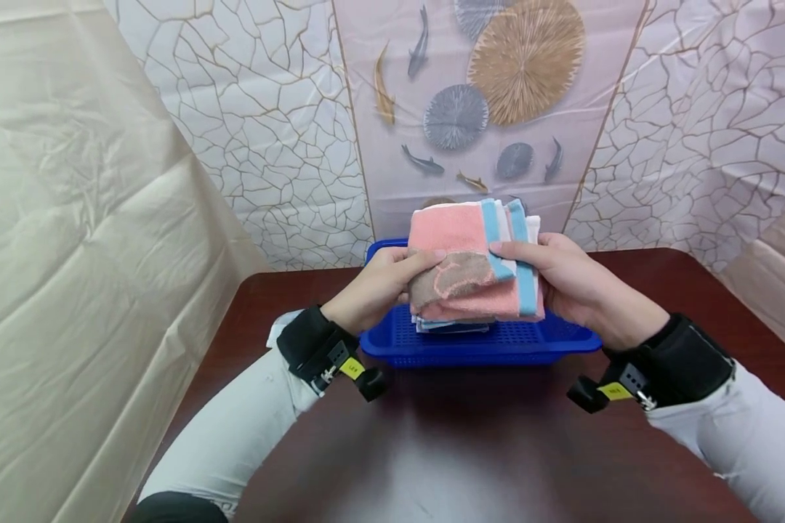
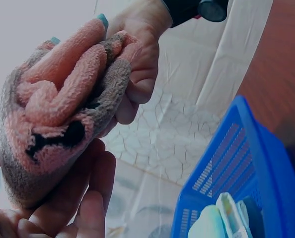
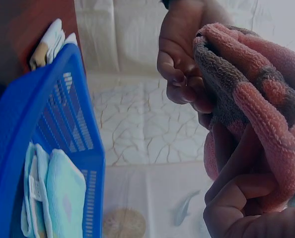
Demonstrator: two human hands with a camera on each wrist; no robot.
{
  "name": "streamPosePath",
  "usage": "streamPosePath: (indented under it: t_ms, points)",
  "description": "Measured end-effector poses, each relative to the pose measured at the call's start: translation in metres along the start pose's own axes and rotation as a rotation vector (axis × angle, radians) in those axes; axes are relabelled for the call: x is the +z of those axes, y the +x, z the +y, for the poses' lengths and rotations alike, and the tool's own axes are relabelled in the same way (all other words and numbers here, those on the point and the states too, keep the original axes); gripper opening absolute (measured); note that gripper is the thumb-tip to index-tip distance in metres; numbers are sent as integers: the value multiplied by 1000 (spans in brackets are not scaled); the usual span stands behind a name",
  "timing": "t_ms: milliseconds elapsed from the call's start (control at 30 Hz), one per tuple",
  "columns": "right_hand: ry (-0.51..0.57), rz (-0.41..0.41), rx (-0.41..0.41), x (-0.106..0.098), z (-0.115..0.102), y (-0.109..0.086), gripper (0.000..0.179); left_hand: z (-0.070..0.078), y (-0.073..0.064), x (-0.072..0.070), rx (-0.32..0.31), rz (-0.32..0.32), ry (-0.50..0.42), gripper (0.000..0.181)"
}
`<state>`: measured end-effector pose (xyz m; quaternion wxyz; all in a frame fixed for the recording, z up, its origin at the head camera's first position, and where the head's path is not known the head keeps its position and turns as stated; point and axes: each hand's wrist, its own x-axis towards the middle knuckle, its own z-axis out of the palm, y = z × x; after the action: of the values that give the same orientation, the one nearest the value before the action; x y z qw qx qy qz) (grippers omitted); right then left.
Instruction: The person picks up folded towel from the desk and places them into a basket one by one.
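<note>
The counter (image 1: pixel 484 450) spreads toward six o'clock from the blue basket (image 1: pixel 484 356), whose middle hides behind the folded towel (image 1: pixel 448 225) held above. Left hand (image 1: pixel 379 280) at nine o'clock and right hand (image 1: pixel 576 283) at three grip it, fingers partly hidden. It is pink, brown-patterned, blue-and-white-banded.

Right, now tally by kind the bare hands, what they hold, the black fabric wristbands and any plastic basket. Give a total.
Bare hands, left hand and right hand: 2
Folded pink-and-brown terry towel, held: 1
Black fabric wristbands: 2
Blue perforated plastic basket: 1
Total: 6
Not counted: folded pale-blue cloths inside, partly hidden.
</note>
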<state>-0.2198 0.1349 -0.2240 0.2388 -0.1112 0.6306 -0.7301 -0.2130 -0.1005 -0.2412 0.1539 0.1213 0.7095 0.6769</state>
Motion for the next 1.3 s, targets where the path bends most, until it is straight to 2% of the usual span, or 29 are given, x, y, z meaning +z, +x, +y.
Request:
streamPosePath:
  t_ms: [167, 500, 633, 733, 867, 1067, 1300]
  points:
    - [-36, 26, -2, -3, -2, 19, 44, -4, 17, -8, -12, 43, -13, 33]
    - [-116, 107, 27, -17, 1, 55, 49, -22, 53, -19, -12, 99, -10, 38]
    - [-115, 128, 44, -21, 1, 74, 47, -23, 67, -25, -25, 150, -6, 39]
    - [-107, 128, 55, -23, 0, 88, 46, -24, 77, -29, -33, 204, -30, 38]
    - [-103, 142, 76, -25, 3, 105, 45, -27, 90, -33, -38, 241, -65, 31]
    - [-94, 167, 101, -31, 10, 123, 49, -35, 111, -40, -65, 308, -10, 25]
    - [-100, 191, 166, -40, 26, 142, 49, -53, 128, -46, -140, 307, 37, 28]
